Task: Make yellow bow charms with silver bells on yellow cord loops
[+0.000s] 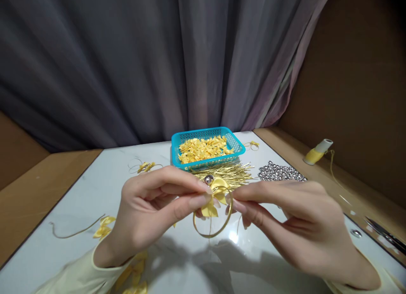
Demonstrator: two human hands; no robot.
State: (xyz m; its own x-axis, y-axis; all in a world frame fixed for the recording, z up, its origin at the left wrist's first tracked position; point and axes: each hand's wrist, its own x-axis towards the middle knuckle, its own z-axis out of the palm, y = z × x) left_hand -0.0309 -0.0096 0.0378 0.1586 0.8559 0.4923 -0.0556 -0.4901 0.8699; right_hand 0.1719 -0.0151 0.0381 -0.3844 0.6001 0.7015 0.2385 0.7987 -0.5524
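Note:
Over the middle of the table, my left hand [149, 213] pinches a yellow ribbon bow [209, 210] between thumb and forefinger. A small silver bell [208, 179] sits at the bow's upper edge. Around the front of the bow hangs a ring of gold cord [213, 235]. My right hand [294, 222] is closed in a pinch on the right side of this ring. Thin cord ends dangle below the bow. The fingertips partly cover the spot where cord and bow meet.
Behind my hands stands a blue basket [174, 152] of yellow bows, with gold cords [237, 175] in front. Silver bells [281, 171] lie in a pile to the right. A thread spool [317, 152], dark metal tool [385, 234], and loose bow [104, 228] lie around.

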